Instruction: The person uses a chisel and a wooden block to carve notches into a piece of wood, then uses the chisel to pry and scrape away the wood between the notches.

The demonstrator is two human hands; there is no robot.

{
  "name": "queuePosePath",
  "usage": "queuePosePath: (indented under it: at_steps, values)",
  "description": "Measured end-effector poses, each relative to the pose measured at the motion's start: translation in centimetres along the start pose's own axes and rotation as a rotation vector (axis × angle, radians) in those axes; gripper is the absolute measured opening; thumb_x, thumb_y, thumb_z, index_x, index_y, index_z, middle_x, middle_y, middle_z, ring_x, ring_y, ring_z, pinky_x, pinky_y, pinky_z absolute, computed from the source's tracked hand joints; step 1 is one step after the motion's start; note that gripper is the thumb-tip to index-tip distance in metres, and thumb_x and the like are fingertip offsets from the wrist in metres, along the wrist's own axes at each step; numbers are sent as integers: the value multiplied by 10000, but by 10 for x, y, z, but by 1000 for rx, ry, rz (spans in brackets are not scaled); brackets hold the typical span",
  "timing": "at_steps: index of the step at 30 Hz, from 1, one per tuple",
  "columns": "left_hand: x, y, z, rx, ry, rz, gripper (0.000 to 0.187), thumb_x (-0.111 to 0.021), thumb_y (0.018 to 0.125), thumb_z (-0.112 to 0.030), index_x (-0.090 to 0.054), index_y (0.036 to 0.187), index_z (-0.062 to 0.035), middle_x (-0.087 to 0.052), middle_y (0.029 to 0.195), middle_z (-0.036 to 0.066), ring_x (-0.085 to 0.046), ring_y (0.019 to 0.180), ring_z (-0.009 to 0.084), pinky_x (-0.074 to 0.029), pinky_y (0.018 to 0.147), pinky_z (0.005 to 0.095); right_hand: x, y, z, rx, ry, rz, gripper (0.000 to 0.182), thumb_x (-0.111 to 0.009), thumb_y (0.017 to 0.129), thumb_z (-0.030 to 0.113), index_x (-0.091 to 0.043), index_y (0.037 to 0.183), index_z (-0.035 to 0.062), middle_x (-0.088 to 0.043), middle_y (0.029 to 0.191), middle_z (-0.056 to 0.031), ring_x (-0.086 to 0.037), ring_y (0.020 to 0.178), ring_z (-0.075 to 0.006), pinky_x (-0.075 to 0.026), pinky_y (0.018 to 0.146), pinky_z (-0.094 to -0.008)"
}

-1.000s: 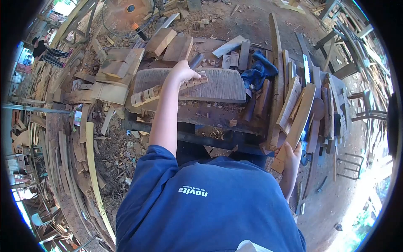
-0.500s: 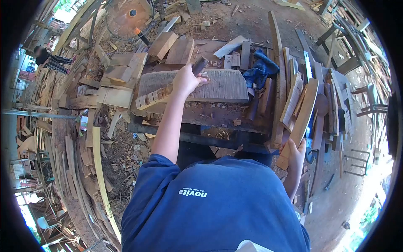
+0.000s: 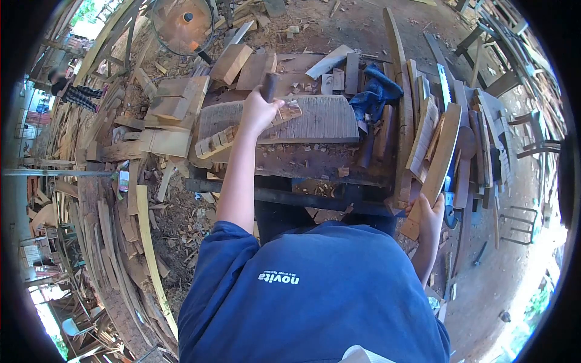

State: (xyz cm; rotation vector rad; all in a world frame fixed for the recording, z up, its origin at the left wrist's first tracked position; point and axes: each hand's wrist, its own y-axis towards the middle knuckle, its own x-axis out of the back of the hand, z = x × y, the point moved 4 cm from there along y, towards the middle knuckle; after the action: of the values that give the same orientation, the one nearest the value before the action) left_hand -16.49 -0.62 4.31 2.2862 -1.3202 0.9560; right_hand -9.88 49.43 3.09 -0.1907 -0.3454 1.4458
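Observation:
My left hand [image 3: 260,113] is closed around a short dark wooden piece [image 3: 270,86], which sticks up from the fist. Beneath that hand, a notched, light-edged wood strip [image 3: 215,143] lies slantwise over a wide grooved board [image 3: 321,121]. At the right, my right hand [image 3: 430,213] grips the lower end of a long brown plank [image 3: 442,154]. The plank leans up and away, beside other upright-lying boards. A blue-handled saw [image 3: 449,202] is just right of this hand, its toothed blade partly hidden behind the plank.
A blue cloth [image 3: 376,92] lies right of the grooved board. Wood blocks [image 3: 231,63] sit behind it. A round wire-guarded object [image 3: 183,24] stands at the top. Far left, a person [image 3: 72,91] is near stacked timber. A metal rack [image 3: 519,225] is at right.
My left hand has shifted slightly left, and the dark piece in it has turned more upright. My right hand still holds the plank, with little movement.

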Motion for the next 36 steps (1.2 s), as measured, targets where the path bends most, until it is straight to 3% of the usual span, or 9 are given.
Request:
queuePosePath:
  at_steps: [2,7,17,20,23,30,32,35,36]
  values:
    - [0,0,12,47,-135,-40,372,-822,813,-188,-612,1047,11,-727,913,126,-726,797,276,-553,758,400,-2,-2,3,-9,15,2,209,-593,977,73,-468,1139,28,-609,759,-76,-632,583,-168,-534,516,-307]
    - [0,-10,4,39,-491,-122,279,-767,886,-156,-576,1045,-28,-690,845,48,-684,626,112,-501,514,269,0,0,-1,-19,10,-3,209,-590,980,78,-466,1142,30,-607,752,-76,-628,578,-167,-534,515,-306]
    - [5,-5,-3,122,-423,25,249,-765,901,-171,-596,1000,-18,-671,774,43,-662,589,114,-484,495,247,-1,0,0,-19,0,-7,215,-593,974,72,-464,1140,27,-617,761,-98,-631,566,-177,-541,513,-321]
    - [14,-4,-14,160,-567,71,256,-769,911,-230,-602,937,-38,-646,720,29,-619,544,104,-465,478,244,-2,-1,2,-24,-9,-22,217,-594,974,75,-463,1139,25,-620,762,-103,-636,565,-181,-543,512,-323]
    - [27,-7,-50,35,-730,28,273,-761,924,-274,-564,838,-104,-565,611,-4,-520,474,96,-401,464,253,-2,-2,5,-34,-29,-26,209,-587,984,92,-457,1135,31,-616,762,-103,-635,571,-179,-542,515,-312]
    - [50,2,-142,-481,-701,-146,213,-731,929,-131,-564,810,-75,-543,595,-15,-511,479,80,-400,472,246,0,1,1,-30,-36,-8,234,-587,980,75,-443,1155,18,-622,758,-111,-646,561,-191,-548,518,-325]
    - [54,7,-144,-476,-742,-143,226,-742,918,-149,-563,803,-75,-553,597,-14,-512,477,77,-401,471,241,-2,-2,5,-26,-35,-6,232,-585,986,96,-443,1153,23,-619,762,-108,-641,567,-183,-545,516,-313]
    - [62,24,-119,-266,-258,-199,247,-789,862,-231,-602,843,-71,-595,628,6,-547,504,67,-433,493,248,-2,-1,3,-21,-21,1,231,-584,992,116,-442,1152,28,-615,766,-104,-635,571,-176,-543,515,-300]
    - [62,24,-107,-267,-258,-197,247,-789,862,-231,-602,843,-71,-595,628,6,-547,504,67,-433,493,248,-1,-1,2,-22,-14,7,231,-584,991,115,-441,1151,28,-616,765,-103,-634,570,-176,-545,516,-300]
